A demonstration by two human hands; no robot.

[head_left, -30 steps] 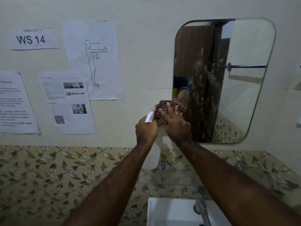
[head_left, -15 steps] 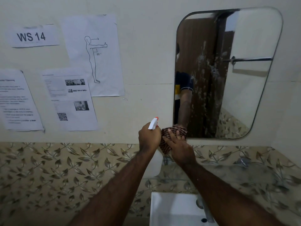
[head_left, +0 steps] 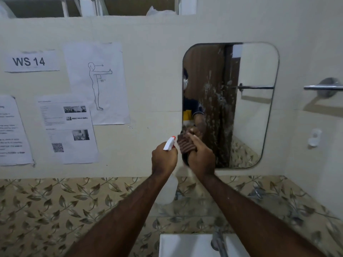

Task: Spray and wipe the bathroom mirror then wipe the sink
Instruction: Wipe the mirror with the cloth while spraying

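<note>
Head view: the right hand [head_left: 201, 158] presses a striped cloth [head_left: 185, 144] to the mirror [head_left: 254, 108] at its lower left edge, fingers closed on it. The left hand [head_left: 164, 160] grips the spray bottle [head_left: 169, 143] just beside. Spray streaks remain mid-mirror, so wiping looks barely started; the sink [head_left: 185, 245] below awaits.

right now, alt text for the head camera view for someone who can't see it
A right hand presses a striped cloth against the lower left edge of a spray-streaked wall mirror, while the left hand holds a white spray bottle beside it. A white sink sits below.
</note>
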